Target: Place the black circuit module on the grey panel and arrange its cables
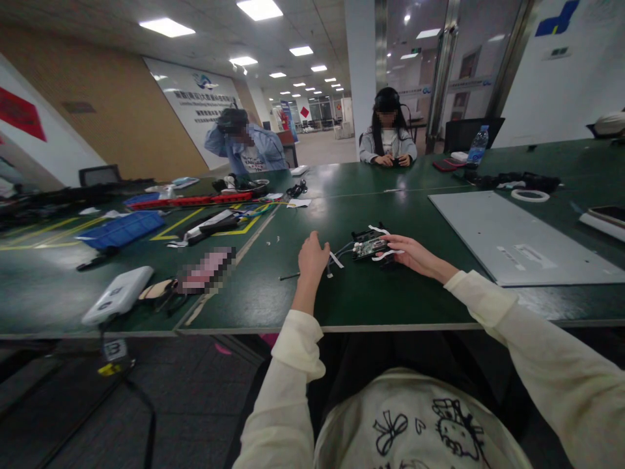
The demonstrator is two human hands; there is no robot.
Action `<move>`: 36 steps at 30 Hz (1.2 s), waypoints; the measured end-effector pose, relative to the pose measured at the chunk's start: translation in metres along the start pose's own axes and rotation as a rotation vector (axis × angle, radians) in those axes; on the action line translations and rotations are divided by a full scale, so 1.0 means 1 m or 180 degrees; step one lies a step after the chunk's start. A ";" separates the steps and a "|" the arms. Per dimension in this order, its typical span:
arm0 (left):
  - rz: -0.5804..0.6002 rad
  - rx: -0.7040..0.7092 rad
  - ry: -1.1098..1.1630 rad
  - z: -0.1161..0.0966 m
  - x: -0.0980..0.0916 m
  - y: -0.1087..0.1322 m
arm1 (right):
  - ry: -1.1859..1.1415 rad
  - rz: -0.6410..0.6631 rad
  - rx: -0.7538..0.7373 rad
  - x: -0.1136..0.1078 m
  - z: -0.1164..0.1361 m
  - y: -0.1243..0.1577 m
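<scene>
- At the far left, a white device (118,294) lies near the table's front edge, a dark cable hanging below it; that spot probably lets the cable drop straight down.
- Behind it, a blue tray (122,229) sits well apart from both hands, which would leave the near stretch of green tabletop (273,301) free for working.
- Between these and the hands lies a pink item (209,270), its surface masked; it seems simply set aside.
- Just left of the left wrist, a thin dark rod (289,277) lies along the table; where its other end goes is hidden by the arm.
- The left hand (314,255) is loosely curled, beside the loose ends of thin cables (346,250). Whether it pinches one, I cannot tell; its closeness suggests it is minding those leads.
- The circuit board assembly (370,246) lies in front of the person, between the hands, its cables trailing leftward, so both hands reach it easily.
- The right hand (407,253) grasps the assembly's right side, near white strips (388,258); this grip likely steadies it and leaves the cable side accessible.
- Farther right, a flat grey panel (527,241) lies beyond the right forearm, apart from the assembly, presumably to keep it clear of the small parts.
</scene>
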State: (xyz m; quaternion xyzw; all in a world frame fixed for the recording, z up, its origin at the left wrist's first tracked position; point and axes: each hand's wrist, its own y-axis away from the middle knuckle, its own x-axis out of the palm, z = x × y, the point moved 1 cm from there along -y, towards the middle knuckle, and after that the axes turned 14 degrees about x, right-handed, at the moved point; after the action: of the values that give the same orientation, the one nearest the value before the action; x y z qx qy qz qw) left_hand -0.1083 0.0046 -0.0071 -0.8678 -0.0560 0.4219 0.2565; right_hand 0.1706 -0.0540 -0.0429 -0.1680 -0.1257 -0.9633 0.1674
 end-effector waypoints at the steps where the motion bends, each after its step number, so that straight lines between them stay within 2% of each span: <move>1: -0.0041 0.0081 -0.0175 -0.002 0.000 0.000 | 0.0056 0.0033 0.0028 0.000 0.000 0.000; 3: -0.0071 0.0331 -0.0372 -0.008 0.001 0.001 | 0.0221 -0.0014 0.0088 0.000 -0.001 -0.001; 5: 0.0043 0.0722 -0.0327 -0.018 0.004 0.000 | 0.0503 -0.0250 0.0095 0.000 -0.003 -0.003; 9: 0.0762 0.1477 -0.0105 -0.053 0.022 -0.004 | 0.1167 -0.0868 -0.0286 -0.006 -0.005 -0.012; 12: 0.1236 0.1735 -0.0144 -0.081 0.044 -0.011 | 0.1478 -0.1101 -0.0578 -0.012 -0.006 -0.015; 15: 0.1366 0.1821 -0.0210 -0.098 0.065 -0.020 | 0.1947 -0.1310 -0.0694 -0.018 -0.003 -0.012; 18: 0.1227 0.1725 -0.0226 -0.100 0.077 -0.024 | 0.2198 -0.1593 -0.0934 -0.030 0.007 -0.006; 22: 0.1155 0.1728 -0.0106 -0.084 0.073 -0.021 | 0.2426 -0.2231 -0.1144 -0.066 0.032 0.003; 24: 0.1273 0.1751 -0.0025 -0.074 0.068 -0.020 | 0.3084 -0.2770 -0.0922 -0.092 0.045 0.007; 27: 0.1563 0.1690 0.0026 -0.064 0.064 -0.019 | 0.3971 -0.3457 -0.0101 -0.135 0.052 0.012; 30: 0.1737 0.1540 -0.0057 -0.060 0.064 -0.020 | 0.4122 -0.4237 0.0852 -0.174 0.043 0.018; 32: 0.1828 0.1499 -0.0079 -0.060 0.064 -0.019 | 0.3996 -0.4340 0.1286 -0.191 0.033 0.020; 36: 0.2069 0.1531 -0.0025 -0.061 0.063 -0.016 | 0.3992 -0.4391 0.1353 -0.204 0.022 0.020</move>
State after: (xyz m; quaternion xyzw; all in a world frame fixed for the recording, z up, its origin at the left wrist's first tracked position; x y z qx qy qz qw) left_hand -0.0197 0.0142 -0.0125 -0.7539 0.3206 0.4855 0.3052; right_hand 0.3653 -0.0081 -0.0937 0.5237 -0.2567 -0.7214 -0.3734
